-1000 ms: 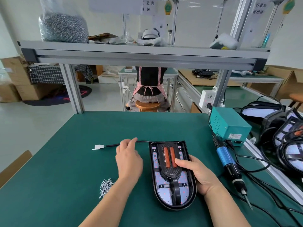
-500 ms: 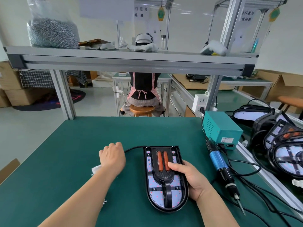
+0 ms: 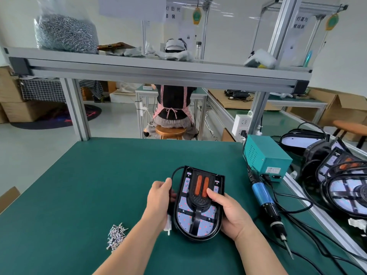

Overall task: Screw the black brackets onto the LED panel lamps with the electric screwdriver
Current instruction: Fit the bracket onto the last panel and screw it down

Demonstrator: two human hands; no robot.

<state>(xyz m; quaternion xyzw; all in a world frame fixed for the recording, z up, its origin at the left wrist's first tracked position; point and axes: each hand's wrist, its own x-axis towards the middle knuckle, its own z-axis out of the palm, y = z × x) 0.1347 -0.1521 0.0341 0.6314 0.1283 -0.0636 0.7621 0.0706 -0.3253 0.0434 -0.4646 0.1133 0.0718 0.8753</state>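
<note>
1. Desk (image 3: 89,185): dark green mat top, aluminium rail along the right edge.
2. Near centre: LED panel lamp (image 3: 206,225) lies flat with the black bracket (image 3: 199,204) facing up. A black cable (image 3: 175,171) loops off its far left corner.
3. Left of the lamp, apart from it: loose pile of screws (image 3: 116,235).
4. Right side: electric screwdriver (image 3: 266,201) lies on its side, bit toward the near edge. Teal power box (image 3: 266,157) sits just behind it, with cords trailing alongside.

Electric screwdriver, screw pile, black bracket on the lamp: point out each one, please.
Electric screwdriver (image 3: 260,194): head view, on its blue barrel.
Screw pile (image 3: 116,235): head view, middle of the heap.
Black bracket (image 3: 199,203): head view, on its round centre hub.
</note>
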